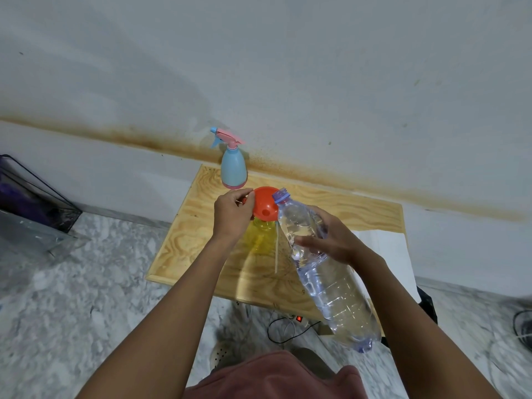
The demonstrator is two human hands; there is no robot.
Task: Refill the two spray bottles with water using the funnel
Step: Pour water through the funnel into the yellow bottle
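An orange funnel (266, 207) sits in the neck of a yellow translucent spray bottle (259, 239) near the middle of the wooden table (359, 208). My left hand (233, 214) grips the funnel's left rim. My right hand (331, 240) holds a large clear water bottle (331, 280), tilted with its open purple-ringed mouth over the funnel's right edge. A thin dip tube (276, 249) hangs beside the yellow bottle. A blue spray bottle (233, 168) with a pink trigger head stands upright at the table's back edge, against the wall.
The small table stands against a stained white wall (288, 82) on a marble floor (86, 283). A white sheet (385, 249) lies at the table's right. A dark wire rack (37, 197) is at far left. A power strip with cables (296, 321) lies under the table.
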